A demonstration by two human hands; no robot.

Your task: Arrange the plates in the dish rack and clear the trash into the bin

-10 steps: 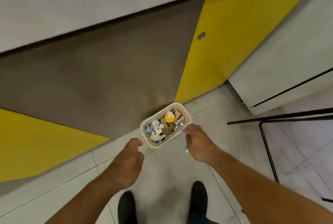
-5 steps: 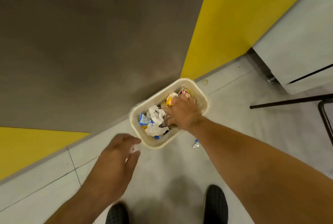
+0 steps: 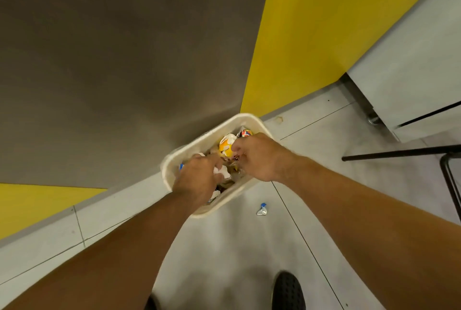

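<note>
The bin (image 3: 245, 117) runs lower-left to upper-right; left hand (image 3: 197, 181), right hand (image 3: 260, 157) curl fingers inside, grasp unclear

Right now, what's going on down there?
A person stands over a cream bin on the floor by the wall, left hand and right hand both down among the crumpled wrappers in it. Whether either grips anything is hidden. One foil scrap lies beside the bin, not yet cleared.
</note>
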